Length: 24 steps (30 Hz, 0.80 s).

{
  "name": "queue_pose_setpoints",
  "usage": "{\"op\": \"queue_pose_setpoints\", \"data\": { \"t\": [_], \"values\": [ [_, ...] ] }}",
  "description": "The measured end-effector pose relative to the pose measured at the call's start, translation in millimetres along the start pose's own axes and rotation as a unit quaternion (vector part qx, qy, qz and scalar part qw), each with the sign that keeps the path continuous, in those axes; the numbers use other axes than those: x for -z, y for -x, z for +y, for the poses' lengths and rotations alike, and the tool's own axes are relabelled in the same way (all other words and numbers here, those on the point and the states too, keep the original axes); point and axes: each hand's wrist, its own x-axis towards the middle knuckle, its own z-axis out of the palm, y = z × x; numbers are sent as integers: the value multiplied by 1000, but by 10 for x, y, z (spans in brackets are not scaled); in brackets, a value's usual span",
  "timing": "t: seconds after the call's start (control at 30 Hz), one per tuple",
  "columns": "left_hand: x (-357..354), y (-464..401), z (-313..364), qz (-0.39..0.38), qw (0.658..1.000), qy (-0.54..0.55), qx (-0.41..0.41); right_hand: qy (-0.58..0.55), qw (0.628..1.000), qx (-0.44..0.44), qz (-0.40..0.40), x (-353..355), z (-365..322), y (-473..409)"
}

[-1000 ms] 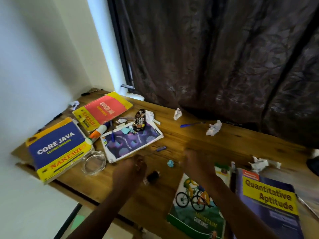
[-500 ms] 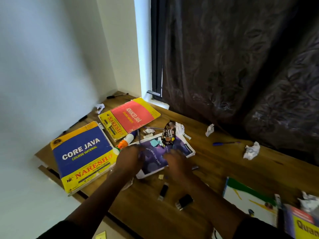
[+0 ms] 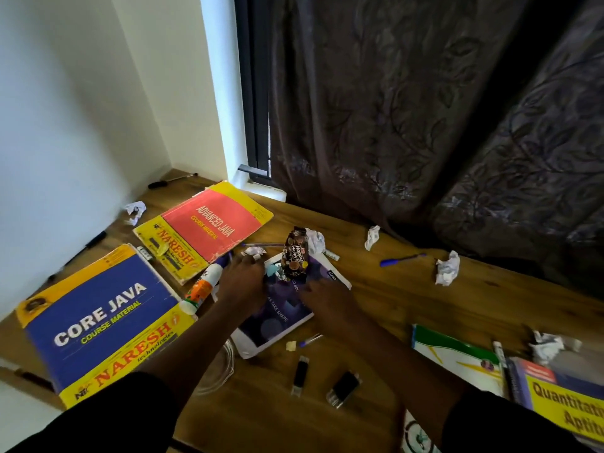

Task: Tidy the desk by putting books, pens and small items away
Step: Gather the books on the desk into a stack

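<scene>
A purple notebook (image 3: 280, 317) lies in the middle of the wooden desk (image 3: 385, 308). A dark biscuit wrapper (image 3: 295, 253) and small paper scraps rest on its far end. My left hand (image 3: 241, 282) lies on the notebook's left edge, fingers by a crumpled scrap. My right hand (image 3: 327, 300) rests flat on the notebook's right side. Whether either hand grips anything is unclear. A blue Core Java book (image 3: 98, 322) and a red Advanced Java book (image 3: 206, 228) lie to the left. A glue bottle (image 3: 204, 286) lies between them.
Crumpled paper balls (image 3: 447, 268) and a blue pen (image 3: 402, 259) lie near the dark curtain (image 3: 425, 125). Two small black items (image 3: 343, 389) sit at the front. A green book (image 3: 457, 354) and the Quantitative Aptitude book (image 3: 562, 400) lie at the right. A glass dish (image 3: 219, 367) sits under my left forearm.
Both hands have moved forward and left from the desk's front onto the purple notebook. The view has swung left and closer to the desk.
</scene>
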Motion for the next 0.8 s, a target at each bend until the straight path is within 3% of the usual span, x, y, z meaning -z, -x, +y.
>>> {"op": "queue_pose_setpoints", "data": {
  "t": [0.27,0.53,0.63,0.8],
  "values": [
    [96,-27,70,-23,1000,3,1,25,995,80,46,-20,95,127],
    [164,0,103,-9,1000,-13,14,-4,976,12,217,125,84,147],
    [175,4,139,-11,1000,-13,20,-11,978,6,208,91,80,197],
    [194,-37,143,-19,999,4,25,-47,994,-21,101,-35,60,318]
  ]
}}
